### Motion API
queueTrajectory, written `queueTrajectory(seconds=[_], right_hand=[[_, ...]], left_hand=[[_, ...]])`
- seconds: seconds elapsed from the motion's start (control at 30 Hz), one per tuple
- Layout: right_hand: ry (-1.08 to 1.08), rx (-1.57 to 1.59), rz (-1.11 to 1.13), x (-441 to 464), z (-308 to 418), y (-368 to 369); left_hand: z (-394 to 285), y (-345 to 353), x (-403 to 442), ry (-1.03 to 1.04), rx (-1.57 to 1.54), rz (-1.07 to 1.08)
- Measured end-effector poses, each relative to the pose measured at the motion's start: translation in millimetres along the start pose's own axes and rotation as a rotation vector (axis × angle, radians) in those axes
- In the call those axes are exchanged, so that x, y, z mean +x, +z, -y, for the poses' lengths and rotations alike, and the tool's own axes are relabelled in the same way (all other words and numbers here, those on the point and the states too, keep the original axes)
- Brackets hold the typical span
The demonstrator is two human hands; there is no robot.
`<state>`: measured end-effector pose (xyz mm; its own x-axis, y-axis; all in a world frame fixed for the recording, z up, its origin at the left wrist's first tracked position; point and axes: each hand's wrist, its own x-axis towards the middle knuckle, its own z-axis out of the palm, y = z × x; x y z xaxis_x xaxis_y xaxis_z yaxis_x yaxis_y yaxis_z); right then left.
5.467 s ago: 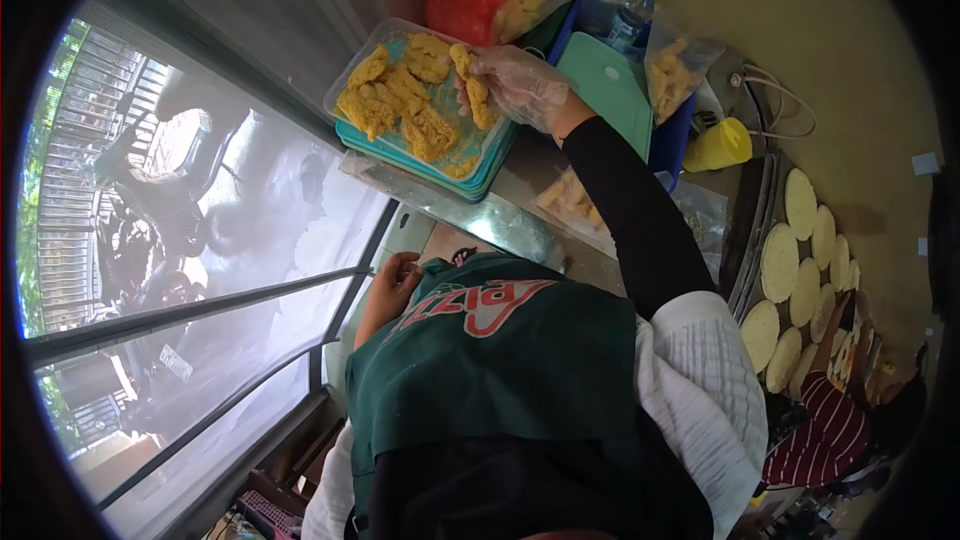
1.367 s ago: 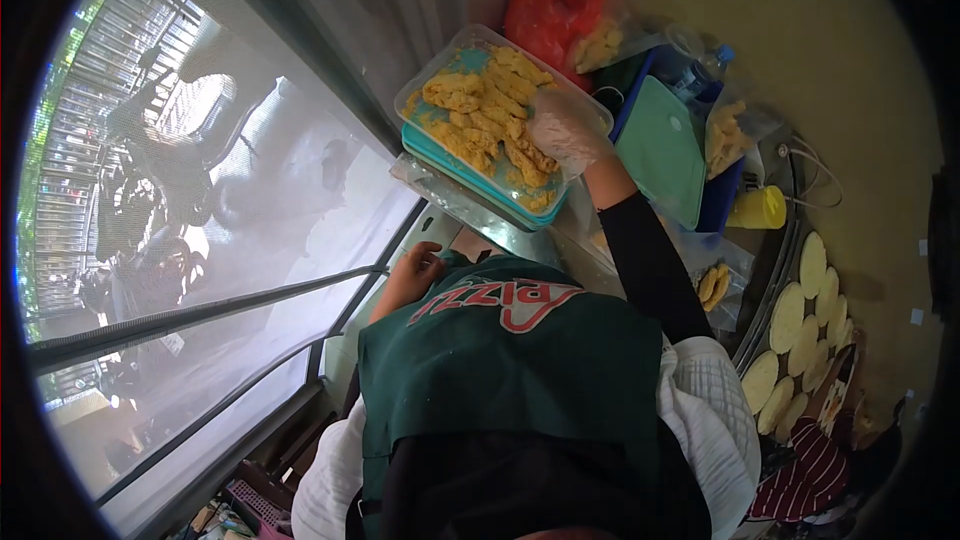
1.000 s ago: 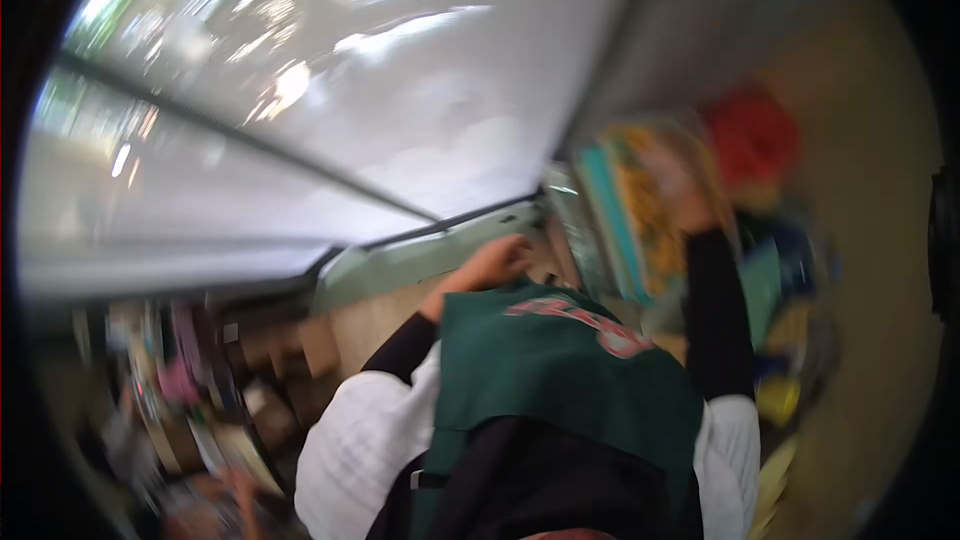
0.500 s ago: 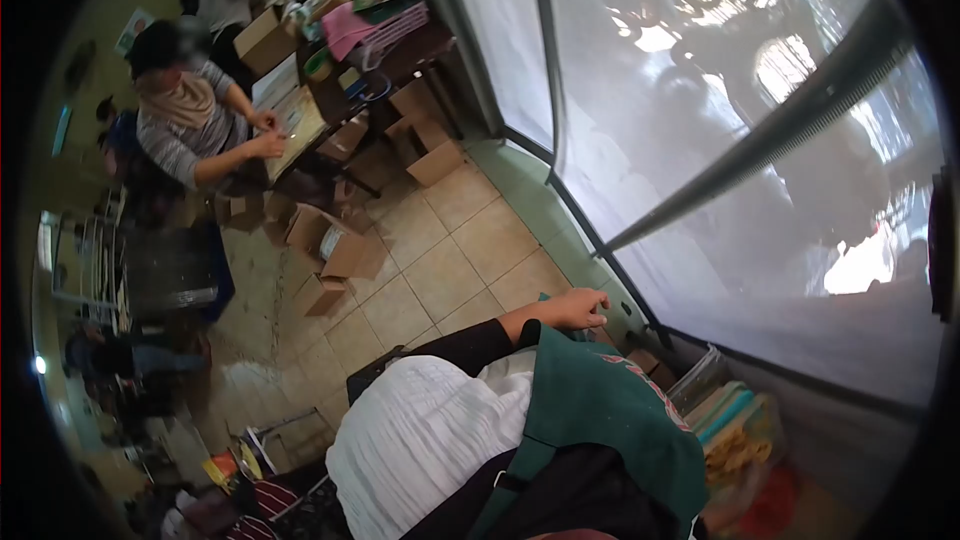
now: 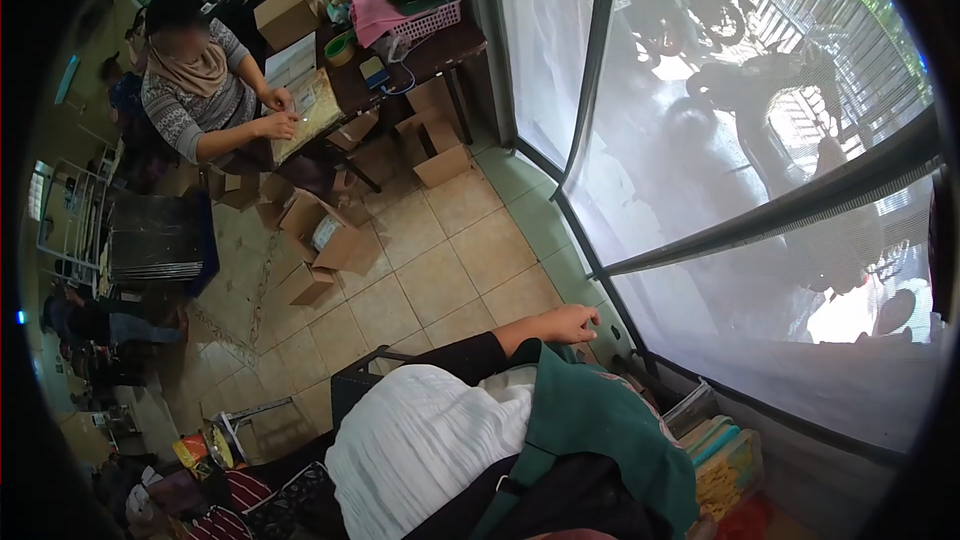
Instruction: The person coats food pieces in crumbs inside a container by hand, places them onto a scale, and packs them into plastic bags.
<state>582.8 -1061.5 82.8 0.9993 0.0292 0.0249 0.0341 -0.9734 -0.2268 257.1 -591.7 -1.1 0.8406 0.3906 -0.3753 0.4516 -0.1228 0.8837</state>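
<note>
My left hand (image 5: 566, 324) reaches out from a black sleeve, just past the green apron (image 5: 600, 430) on my body. Its fingers are loosely bent and apart, and I see nothing held in them. The hand is above the strip of green floor beside the window screen. At the bottom right, a small skin-coloured patch by the apron's edge may be part of my right hand (image 5: 705, 526); its fingers are hidden. Close to that patch are a clear container of yellowish pieces (image 5: 722, 480) and a blurred red thing (image 5: 745, 520).
A co-worker (image 5: 205, 80) works with both hands over a board (image 5: 312, 115) at a dark table. Open cardboard boxes (image 5: 325, 230) stand on the tiled floor. A pink basket (image 5: 430, 22) is on the table. Dark stacked trays (image 5: 155, 235) stand left. A framed screen (image 5: 680, 170) borders the right.
My view has shifted, so the window and the co-worker's table show more clearly. My left hand has turned slightly, its fingers now pointing lower. The co-worker's hands stay over the board.
</note>
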Motion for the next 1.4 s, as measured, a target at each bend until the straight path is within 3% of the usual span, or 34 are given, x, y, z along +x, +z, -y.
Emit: queueTrajectory(seconds=[0.1, 0.27, 0.33, 0.53, 0.63, 0.67, 0.73, 0.87, 1.0, 1.17, 1.4], right_hand=[[-0.015, 0.048, -0.028, -7, -4, -2], [0.080, 0.177, -0.152, -43, -40, -15], [0.131, 0.222, -0.216, -53, -38, -17], [0.269, 0.494, -0.451, -72, -12, -21], [0.316, 0.719, -0.531, -81, 13, -38], [0.234, 0.683, -0.597, -82, 4, -25], [0.208, 0.647, -0.675, -88, 6, -22], [0.415, 0.735, -0.722, -101, 40, -52], [0.443, 0.687, -0.826, -110, 36, -51], [0.583, 0.866, -0.741, -113, 30, -56], [0.708, 0.949, -0.565, -111, 23, -49]], left_hand=[[-10, 1, 3, 0.008, 0.002, 0.021], [-25, 49, 42, 0.226, 0.023, 0.038], [-78, 61, 48, 0.258, 0.143, 0.061], [-223, 171, 74, 0.688, 0.446, 0.169], [-275, 249, 57, 0.853, 0.440, 0.270], [-283, 275, 52, 0.910, 0.426, 0.274], [-296, 318, 40, 0.870, 0.467, 0.375], [-299, 354, 26, 0.663, 0.529, 0.637], [-273, 384, 24, 0.781, 0.327, 0.609], [-272, 394, 27, 0.839, 0.309, 0.678], [-255, 403, 46, 0.705, -0.028, 0.905]])
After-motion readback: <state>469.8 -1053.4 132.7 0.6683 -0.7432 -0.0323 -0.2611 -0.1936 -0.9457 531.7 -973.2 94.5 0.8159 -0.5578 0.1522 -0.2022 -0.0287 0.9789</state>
